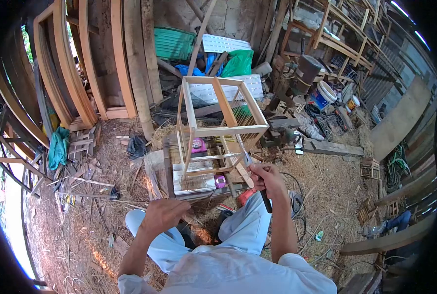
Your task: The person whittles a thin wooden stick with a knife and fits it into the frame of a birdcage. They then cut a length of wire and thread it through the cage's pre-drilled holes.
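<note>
My right hand point(266, 180) is closed around a knife point(248, 159). Its blade points up and left toward the lower right corner of a wooden cage frame, and the black handle hangs below my fist. My left hand point(163, 215) is raised over my left knee, fingers drawn together and pointing right; whatever they pinch is too fine to make out. In front of me the box-shaped wooden cage frame point(228, 131), with thin rods along its right side, stands on a low workbench point(160, 169). A pink tape measure point(198, 145) and a purple-pink one point(220, 181) lie near its base.
Wood shavings and offcuts cover the ground point(326, 196). Long wooden frames point(64, 63) lean at the left. A paint bucket point(325, 93) and a metal drum point(308, 68) stand at the back right. A dark cable point(304, 215) runs beside my right leg.
</note>
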Available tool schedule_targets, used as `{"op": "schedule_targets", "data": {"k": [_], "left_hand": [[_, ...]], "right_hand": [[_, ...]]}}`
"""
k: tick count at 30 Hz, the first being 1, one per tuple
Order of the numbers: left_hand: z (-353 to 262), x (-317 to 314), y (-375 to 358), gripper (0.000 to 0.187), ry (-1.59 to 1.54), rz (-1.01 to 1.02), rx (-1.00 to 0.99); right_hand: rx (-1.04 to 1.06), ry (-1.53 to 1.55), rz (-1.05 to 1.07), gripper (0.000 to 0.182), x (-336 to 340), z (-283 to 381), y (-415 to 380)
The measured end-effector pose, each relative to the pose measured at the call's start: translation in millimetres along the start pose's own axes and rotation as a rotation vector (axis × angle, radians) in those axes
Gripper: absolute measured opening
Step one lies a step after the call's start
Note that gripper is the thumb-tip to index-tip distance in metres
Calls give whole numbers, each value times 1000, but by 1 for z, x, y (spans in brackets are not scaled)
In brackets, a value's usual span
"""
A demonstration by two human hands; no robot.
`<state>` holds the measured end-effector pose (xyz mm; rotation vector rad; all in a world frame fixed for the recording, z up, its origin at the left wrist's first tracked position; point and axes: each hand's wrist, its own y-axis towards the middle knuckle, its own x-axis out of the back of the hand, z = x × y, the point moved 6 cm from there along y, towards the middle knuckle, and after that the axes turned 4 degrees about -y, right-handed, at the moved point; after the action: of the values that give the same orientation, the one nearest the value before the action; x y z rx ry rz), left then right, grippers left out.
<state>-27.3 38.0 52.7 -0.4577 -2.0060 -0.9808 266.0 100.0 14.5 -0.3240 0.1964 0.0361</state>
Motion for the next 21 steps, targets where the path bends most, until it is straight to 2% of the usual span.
{"op": "schedule_targets", "data": {"k": [4,6,7,8,9,11,12,14,15,17,18,20,21], "left_hand": [[-7,6,4,26,77,15,-23],[0,15,-9,19,60,-111,-50],[6,22,-18,19,59,-106,-54],[21,34,-27,15,83,-116,62],[33,42,-33,10,111,-133,186],[31,43,-22,7,96,-153,198],[30,43,-13,4,66,-165,194],[32,34,-3,4,18,-145,224],[34,32,0,5,-28,-164,225],[37,38,3,6,-60,-184,227],[39,40,2,7,-83,-170,261],[43,45,-3,8,-103,-156,305],[43,51,-5,8,-118,-192,291]], "right_hand": [[-35,55,12,23,9,-8,3],[48,23,-284,23,55,-15,11],[113,143,-340,24,98,-16,10],[182,264,-388,25,130,-14,10],[184,264,-375,25,124,-9,12],[202,-75,-545,22,111,8,-3],[197,-75,-540,22,94,10,-4],[357,-329,-364,18,39,23,0],[363,-330,-361,18,27,23,5],[1095,-803,-387,18,-12,51,-11],[1100,-796,-380,18,-17,56,-16],[710,-883,-160,21,-29,50,-12],[917,-845,-140,18,-34,50,-9]]}}
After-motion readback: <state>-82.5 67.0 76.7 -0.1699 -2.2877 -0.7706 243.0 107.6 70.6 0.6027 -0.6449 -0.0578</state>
